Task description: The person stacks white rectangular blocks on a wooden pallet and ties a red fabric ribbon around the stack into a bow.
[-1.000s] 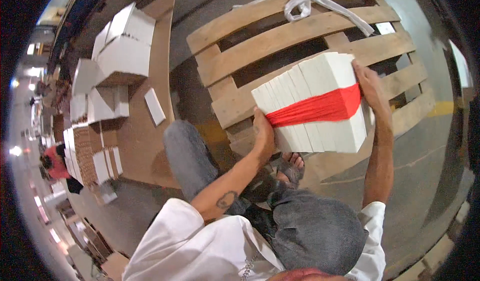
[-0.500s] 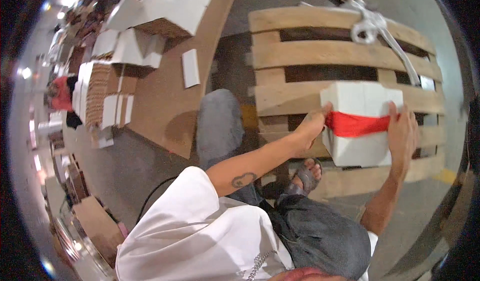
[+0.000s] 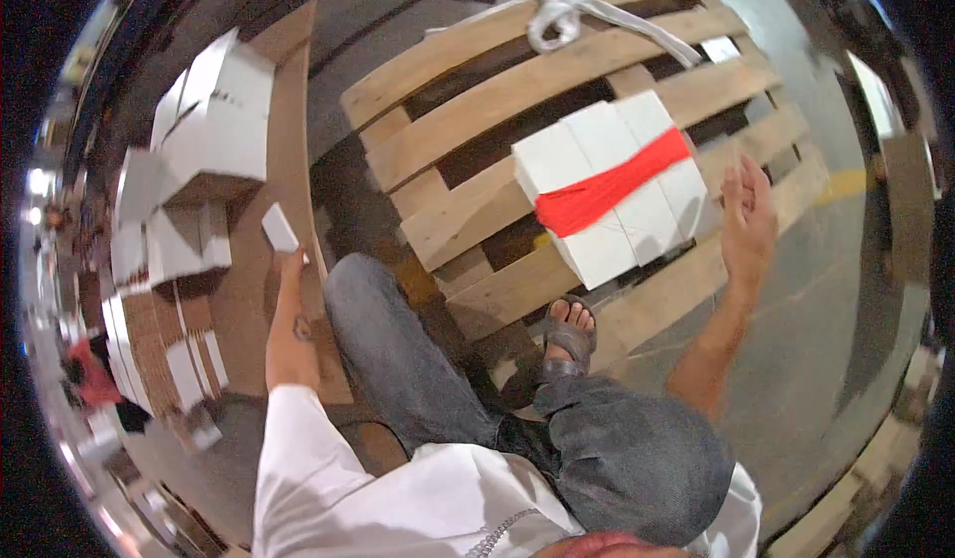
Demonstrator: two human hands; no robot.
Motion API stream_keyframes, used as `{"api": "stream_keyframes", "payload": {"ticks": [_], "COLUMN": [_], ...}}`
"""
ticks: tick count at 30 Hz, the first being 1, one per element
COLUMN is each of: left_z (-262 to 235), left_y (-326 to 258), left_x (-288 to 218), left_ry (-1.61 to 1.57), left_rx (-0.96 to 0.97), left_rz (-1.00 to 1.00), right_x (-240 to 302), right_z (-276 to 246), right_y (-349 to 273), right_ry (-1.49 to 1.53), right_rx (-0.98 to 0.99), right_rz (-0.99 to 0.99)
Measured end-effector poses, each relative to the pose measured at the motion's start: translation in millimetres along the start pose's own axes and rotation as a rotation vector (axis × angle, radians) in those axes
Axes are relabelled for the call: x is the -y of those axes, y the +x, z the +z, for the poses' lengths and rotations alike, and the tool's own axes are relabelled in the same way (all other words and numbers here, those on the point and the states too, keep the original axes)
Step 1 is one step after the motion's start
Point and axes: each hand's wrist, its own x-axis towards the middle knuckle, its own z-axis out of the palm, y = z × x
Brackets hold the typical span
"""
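Observation:
A bundle of white boxes point(image 3: 604, 241), with a red band point(image 3: 617, 182) wrapped round its middle, lies on the wooden pallet point(image 3: 477, 150). Just right of the bundle, my right hand point(image 3: 749, 222) is raised and touches nothing, its fingers partly spread. Out to the left, my left hand point(image 3: 291, 258) grips the near end of a small flat white rectangular piece point(image 3: 279, 226) over the brown cardboard sheet point(image 3: 284, 110). My fingers there are small and partly hidden.
White cartons point(image 3: 214, 125) and stacked white-and-brown cardboard pieces point(image 3: 164, 344) stand along the left. A knotted white strip point(image 3: 567, 21) lies across the pallet's far edge. My sandalled foot point(image 3: 570, 335) is at the pallet's near side. A person in red point(image 3: 92, 374) is at the far left.
Both hands have let go of the banded bundle. My left hand has swung left to the white piece; my right has drawn off to the right. The view has turned.

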Motion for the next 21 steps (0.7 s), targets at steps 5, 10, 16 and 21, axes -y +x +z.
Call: {"api": "stream_keyframes", "payload": {"ticks": [5,10,16,21], "left_z": [72.7,-94.9,-89.2,-42.0], "left_y": [-155.1,-298.4,-484.1,-501.1], "left_x": [-215.1,-387.8,-526.6,-542.3], "left_ry": [-0.8,-1.19,-0.505,-0.467], "left_rx": [0.379,0.579,0.731,0.532], "left_rz": [-0.368,0.137,1.224,1.485], "right_x": [0.1,31.6,68.6,0.5], "right_z": [-47.9,-9.7,30.9,-42.7], "right_y": [-36.0,-65.6,-86.0,-94.2], "right_ry": [-0.458,0.303,0.945,0.732], "right_rx": [-0.342,-0.058,0.044,-0.351], "right_rz": [-0.096,-0.14,-0.003,0.423]}}
